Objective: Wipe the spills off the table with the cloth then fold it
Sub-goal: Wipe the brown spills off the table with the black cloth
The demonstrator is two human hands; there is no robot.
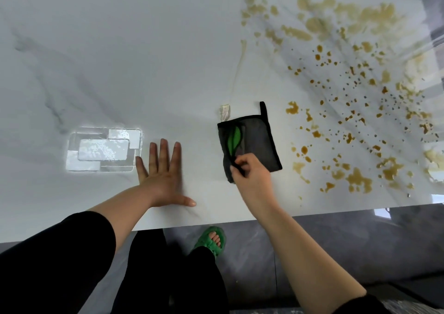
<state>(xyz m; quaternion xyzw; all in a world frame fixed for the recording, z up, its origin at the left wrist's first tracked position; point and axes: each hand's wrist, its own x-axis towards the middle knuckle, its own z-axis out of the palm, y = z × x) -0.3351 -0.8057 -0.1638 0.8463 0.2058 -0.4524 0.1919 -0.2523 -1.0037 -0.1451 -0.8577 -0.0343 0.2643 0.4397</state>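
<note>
Grey cloth [258,138] pinched by right hand [251,173] beside spills [292,107]; left hand [163,176] flat on table [120,61].

R hand [249,169] pinches cloth [258,143]; L hand [163,176] flat on table [120,49].

- No text, brand, number or sign can be read anywhere in the head view.
- A small white tag [224,112] lies on the table [144,49], just beside the far corner of the cloth [257,143]; any print on it is too small to make out.
</note>
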